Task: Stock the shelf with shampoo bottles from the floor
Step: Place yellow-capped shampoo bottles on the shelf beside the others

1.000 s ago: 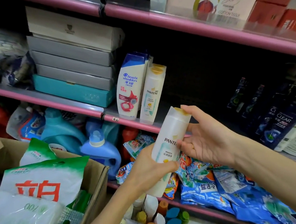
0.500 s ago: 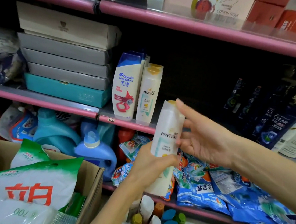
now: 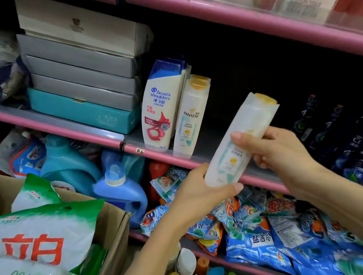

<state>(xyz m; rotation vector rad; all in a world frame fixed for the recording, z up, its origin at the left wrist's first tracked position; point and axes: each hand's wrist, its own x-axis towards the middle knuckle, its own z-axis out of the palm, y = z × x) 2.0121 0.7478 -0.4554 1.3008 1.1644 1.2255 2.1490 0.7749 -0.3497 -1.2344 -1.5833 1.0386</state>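
Shampoo bottle (image 3: 241, 140) now tilted further toward shelf (image 3: 202, 157) at frame centre, gripped by left hand (image 3: 201, 193) and right hand (image 3: 276, 149); placement imminent.

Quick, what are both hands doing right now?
Left hand: holding the bottom of the Pantene bottle.
Right hand: gripping the same bottle's middle.

Three Pantene bottles (image 3: 241, 140) (one held), five stacked boxes (image 3: 80, 80).
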